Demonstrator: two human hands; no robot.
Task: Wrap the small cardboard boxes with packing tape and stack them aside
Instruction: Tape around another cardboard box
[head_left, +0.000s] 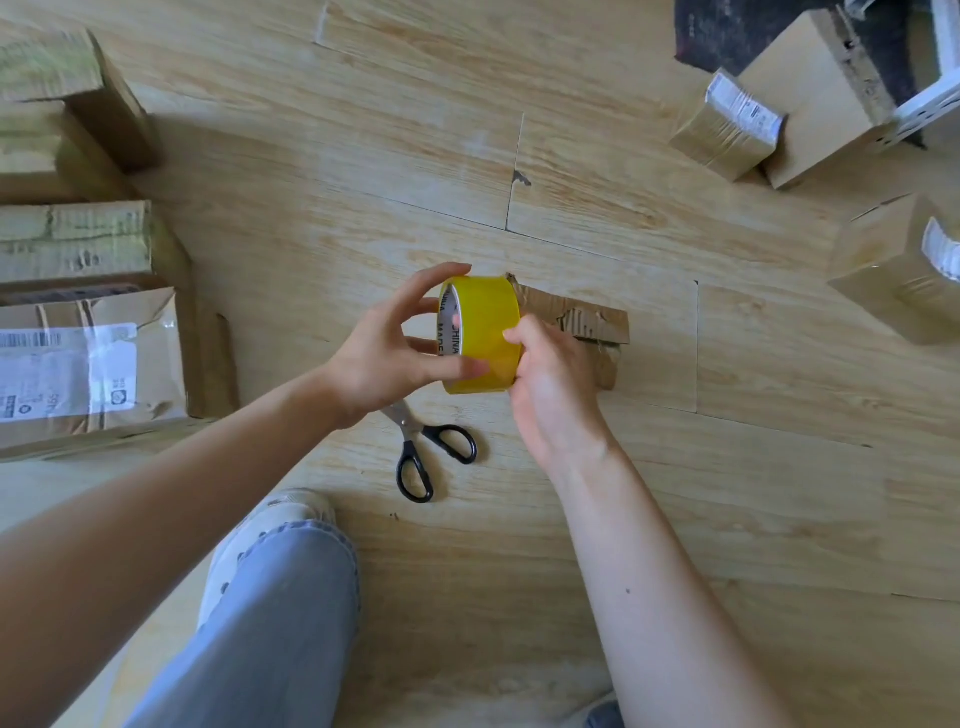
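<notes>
Wood floor (623, 493), centre frame: tape roll (483, 332) held, hole facing left, axis across; left hand (384, 364) grips its rim, right hand (550, 384) clasps its right side.

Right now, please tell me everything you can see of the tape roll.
The tape roll is glossy yellow tape on a white core with black print, partly readable as CHINA. It is held on edge, hole facing left, in front of a torn box. The left hand grips it, fingers on top and front. The right hand holds its right side, thumb on the tape.
</notes>
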